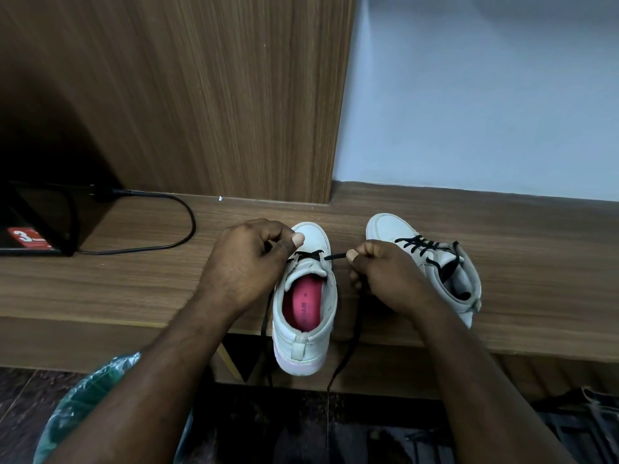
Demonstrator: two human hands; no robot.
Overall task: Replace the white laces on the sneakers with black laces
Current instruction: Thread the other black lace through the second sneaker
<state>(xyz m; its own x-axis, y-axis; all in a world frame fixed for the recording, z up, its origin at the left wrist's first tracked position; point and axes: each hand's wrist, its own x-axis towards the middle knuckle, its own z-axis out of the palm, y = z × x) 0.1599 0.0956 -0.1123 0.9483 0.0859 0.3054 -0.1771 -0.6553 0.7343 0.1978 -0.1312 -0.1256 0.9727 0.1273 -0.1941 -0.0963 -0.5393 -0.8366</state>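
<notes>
Far left of the fingers a cable (174, 229) loops on the ledge (134, 289), well apart from the work. The left hand (248, 262) has its fingers curled at the shoe (298, 353), thumb pressed near the toe. Whether a strand is pinched under them I cannot tell. Just right of that thumb the lace (335, 256) crosses the lowest eyelets. Its stiff tip points at the shoe's right edge from the right hand (385, 279), whose thumb and forefinger are clamped on it, the other fingers curled in. Two loose lengths hang below the wrists, past the ledge's edge. Beyond the right knuckles stands the laced shoe (385, 229), its black lacing done.

The heel overhangs the ledge, so if the left fingers slacken during a pull, the shoe would likely tip off. A hard tug from the right fingers could drag the other end back through its eyelet and leave the lengths uneven. The tip may miss or skip an eyelet, since the knuckles partly hide that row. The hanging lengths could snag below.
</notes>
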